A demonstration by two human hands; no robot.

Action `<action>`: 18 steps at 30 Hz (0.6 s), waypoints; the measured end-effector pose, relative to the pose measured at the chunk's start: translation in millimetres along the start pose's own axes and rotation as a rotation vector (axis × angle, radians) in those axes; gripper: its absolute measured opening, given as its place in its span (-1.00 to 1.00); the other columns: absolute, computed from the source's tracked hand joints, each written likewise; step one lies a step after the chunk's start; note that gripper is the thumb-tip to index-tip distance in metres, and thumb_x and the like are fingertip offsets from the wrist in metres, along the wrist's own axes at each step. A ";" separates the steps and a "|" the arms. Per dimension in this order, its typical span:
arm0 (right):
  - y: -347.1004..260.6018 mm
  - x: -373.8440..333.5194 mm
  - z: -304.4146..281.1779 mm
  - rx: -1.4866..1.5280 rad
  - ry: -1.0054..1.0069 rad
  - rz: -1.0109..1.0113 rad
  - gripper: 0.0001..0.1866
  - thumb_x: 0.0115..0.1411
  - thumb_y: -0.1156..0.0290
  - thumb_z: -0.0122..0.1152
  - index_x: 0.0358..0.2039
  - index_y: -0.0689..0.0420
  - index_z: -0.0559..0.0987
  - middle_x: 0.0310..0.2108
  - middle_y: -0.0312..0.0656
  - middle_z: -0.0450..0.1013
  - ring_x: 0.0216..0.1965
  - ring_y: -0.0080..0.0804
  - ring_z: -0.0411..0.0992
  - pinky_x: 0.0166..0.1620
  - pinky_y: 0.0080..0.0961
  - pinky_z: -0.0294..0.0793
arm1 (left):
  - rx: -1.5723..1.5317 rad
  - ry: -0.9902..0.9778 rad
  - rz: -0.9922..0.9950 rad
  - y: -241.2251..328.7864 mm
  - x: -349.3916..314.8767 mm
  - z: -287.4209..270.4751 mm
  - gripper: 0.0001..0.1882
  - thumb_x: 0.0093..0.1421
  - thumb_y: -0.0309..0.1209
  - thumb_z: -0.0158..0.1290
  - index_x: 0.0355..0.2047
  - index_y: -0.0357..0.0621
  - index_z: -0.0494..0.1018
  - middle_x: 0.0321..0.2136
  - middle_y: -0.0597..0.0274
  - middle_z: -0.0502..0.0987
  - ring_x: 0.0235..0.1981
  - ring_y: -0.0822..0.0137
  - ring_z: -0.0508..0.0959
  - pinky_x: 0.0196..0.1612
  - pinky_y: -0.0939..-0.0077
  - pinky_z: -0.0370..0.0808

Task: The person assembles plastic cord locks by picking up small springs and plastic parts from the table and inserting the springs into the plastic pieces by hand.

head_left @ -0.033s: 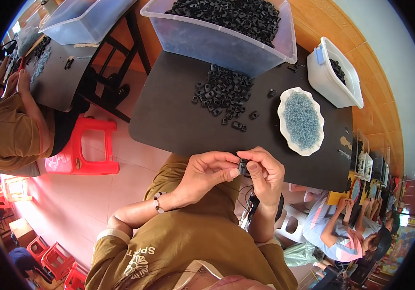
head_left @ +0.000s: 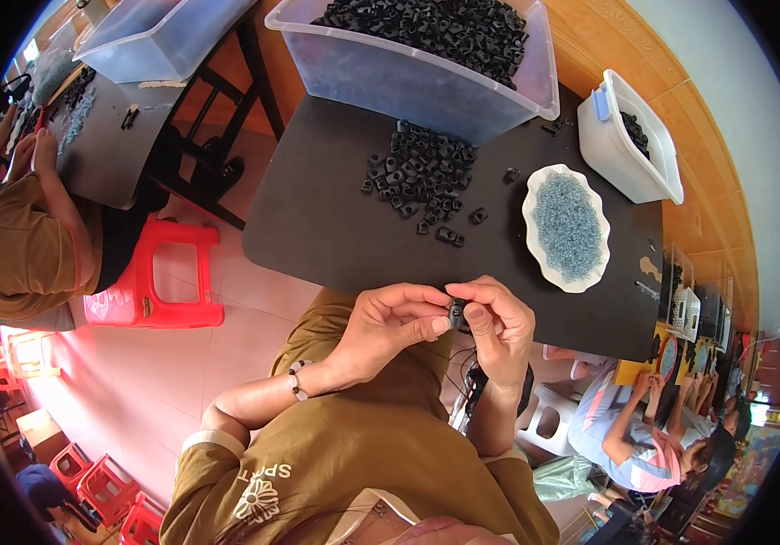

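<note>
Just off the near edge of the dark table, my left hand [head_left: 385, 329] and my right hand [head_left: 501, 334] meet. Between their thumbs and fingertips they pinch one small black plastic cord lock [head_left: 456, 314]; both hands are closed on it. Beyond them, a loose pile of similar black cord locks [head_left: 422, 173] lies on the table, with a few single ones [head_left: 447, 236] nearer to me. To the right stands a white scalloped dish [head_left: 531, 204] full of tiny blue-grey pieces [head_left: 567, 227], too small to make out singly.
A large clear bin [head_left: 390, 91] heaped with black parts stands at the table's back. A smaller white bin [head_left: 617, 154] is at the back right. Left are a red stool [head_left: 154, 286] and a person [head_left: 31, 241] at another table. More people [head_left: 630, 431] sit at the right.
</note>
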State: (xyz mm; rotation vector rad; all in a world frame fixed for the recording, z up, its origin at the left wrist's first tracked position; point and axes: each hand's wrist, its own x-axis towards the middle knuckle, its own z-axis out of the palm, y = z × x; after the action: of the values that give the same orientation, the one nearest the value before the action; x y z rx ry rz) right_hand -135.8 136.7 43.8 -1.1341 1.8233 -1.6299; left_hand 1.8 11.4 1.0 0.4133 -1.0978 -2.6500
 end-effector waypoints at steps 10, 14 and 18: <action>9.1 -6.2 5.3 0.223 0.079 0.060 -0.82 0.26 0.43 0.35 -0.28 0.30 0.59 -0.40 -0.25 0.50 -0.39 -0.64 0.41 -0.30 -0.71 0.36 | 0.095 -0.012 0.163 0.4 -1.0 2.1 -0.68 0.27 -0.45 0.22 0.01 -0.29 0.52 -0.20 0.24 0.64 -0.22 0.56 0.58 -0.14 0.61 0.56; 10.5 -7.5 5.3 0.199 0.099 0.127 -0.78 0.25 0.38 0.37 -0.36 0.28 0.57 -0.44 -0.27 0.49 -0.41 -0.65 0.40 -0.29 -0.69 0.36 | 0.190 -0.014 0.211 0.3 -1.9 1.8 -0.69 0.29 -0.47 0.20 0.01 -0.32 0.54 -0.18 0.21 0.64 -0.20 0.55 0.58 -0.10 0.58 0.57; 9.4 -8.0 4.2 0.202 0.092 0.189 -0.75 0.27 0.35 0.36 -0.42 0.25 0.54 -0.49 -0.29 0.48 -0.44 -0.67 0.38 -0.32 -0.71 0.34 | 0.115 -0.008 0.109 7.8 -2.9 4.1 -0.70 0.31 -0.49 0.16 0.02 -0.34 0.54 -0.13 0.14 0.64 -0.18 0.49 0.60 -0.05 0.57 0.58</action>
State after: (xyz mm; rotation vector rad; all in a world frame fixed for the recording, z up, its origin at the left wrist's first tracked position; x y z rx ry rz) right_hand -130.6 140.3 32.4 -0.7882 1.7168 -1.7325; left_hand 4.0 9.7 9.8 0.3545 -1.2428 -2.5049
